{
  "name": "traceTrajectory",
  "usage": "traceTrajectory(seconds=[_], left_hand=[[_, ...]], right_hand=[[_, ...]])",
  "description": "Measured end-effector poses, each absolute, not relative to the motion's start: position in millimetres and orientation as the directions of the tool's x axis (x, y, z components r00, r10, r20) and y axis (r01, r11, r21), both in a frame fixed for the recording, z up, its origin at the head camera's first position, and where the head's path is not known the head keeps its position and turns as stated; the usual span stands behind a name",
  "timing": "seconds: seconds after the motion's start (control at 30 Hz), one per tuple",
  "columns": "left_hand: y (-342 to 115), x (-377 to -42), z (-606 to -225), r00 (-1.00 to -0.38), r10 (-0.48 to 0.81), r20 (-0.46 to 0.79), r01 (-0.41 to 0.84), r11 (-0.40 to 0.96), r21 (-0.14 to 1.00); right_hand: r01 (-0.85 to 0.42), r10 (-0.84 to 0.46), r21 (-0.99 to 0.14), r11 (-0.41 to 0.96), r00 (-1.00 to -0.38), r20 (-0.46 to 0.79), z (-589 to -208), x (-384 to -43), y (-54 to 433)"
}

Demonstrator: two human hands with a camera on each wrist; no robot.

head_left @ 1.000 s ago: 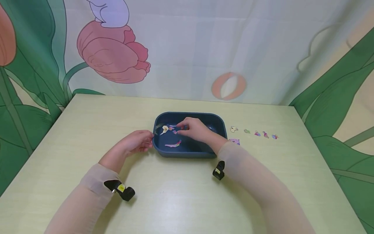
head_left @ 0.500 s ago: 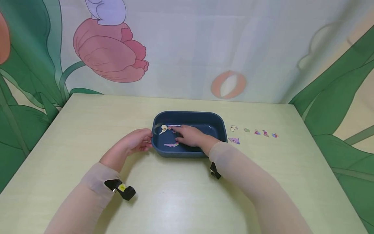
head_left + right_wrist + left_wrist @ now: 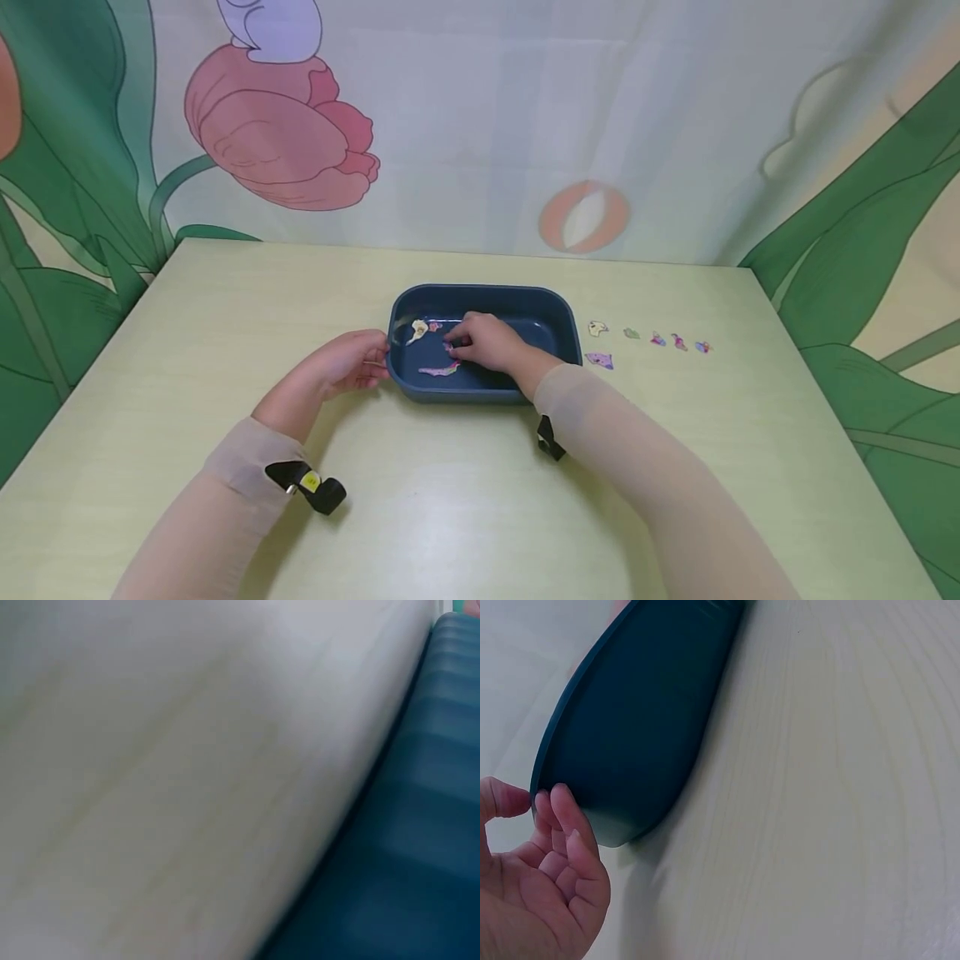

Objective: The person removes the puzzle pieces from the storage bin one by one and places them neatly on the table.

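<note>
A dark blue rectangular box (image 3: 450,397) stands on the table, its open side up. At its left end my left hand (image 3: 351,362) pinches the rim; in the left wrist view the thumb lies outside one face and curled fingers (image 3: 574,814) on the other. Inside the box is my right hand (image 3: 491,343), thumb and index finger pinching at a small colourful sticker (image 3: 448,347), mostly hidden by the fingertips. Around it on the box floor lie a cream sticker (image 3: 417,332), a small pink one and a long purple-pink sticker (image 3: 438,371). The right wrist view catches only table and box wall (image 3: 420,847).
Right of the box, several small stickers lie in a row on the table, among them a white one (image 3: 597,328) and a green one (image 3: 632,333). A purple sticker (image 3: 599,360) lies nearer the box. Behind the table hangs a printed curtain (image 3: 450,125).
My right hand has come down and toward the box's front, and its spread fingers have closed at the small sticker, which has shifted slightly. The left hand keeps its grip on the rim.
</note>
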State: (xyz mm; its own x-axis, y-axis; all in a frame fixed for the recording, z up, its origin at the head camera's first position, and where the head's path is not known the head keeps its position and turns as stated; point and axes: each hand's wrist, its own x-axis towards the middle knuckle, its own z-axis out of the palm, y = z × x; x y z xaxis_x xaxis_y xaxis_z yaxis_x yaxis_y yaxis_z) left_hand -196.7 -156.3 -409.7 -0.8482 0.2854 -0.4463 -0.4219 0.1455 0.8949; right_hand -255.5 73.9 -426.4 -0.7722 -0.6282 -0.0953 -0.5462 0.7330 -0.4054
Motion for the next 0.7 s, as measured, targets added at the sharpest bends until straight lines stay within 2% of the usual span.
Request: traceTrajectory(seconds=[0.7], left_hand=[[-155.7,-197.5,-410.6,-0.844,0.286,-0.453,-0.429,0.146,0.891]], right_hand=[[-0.599,-0.637,-0.275,0.752,-0.768,-0.067,-428.6,-254.7,70.0]])
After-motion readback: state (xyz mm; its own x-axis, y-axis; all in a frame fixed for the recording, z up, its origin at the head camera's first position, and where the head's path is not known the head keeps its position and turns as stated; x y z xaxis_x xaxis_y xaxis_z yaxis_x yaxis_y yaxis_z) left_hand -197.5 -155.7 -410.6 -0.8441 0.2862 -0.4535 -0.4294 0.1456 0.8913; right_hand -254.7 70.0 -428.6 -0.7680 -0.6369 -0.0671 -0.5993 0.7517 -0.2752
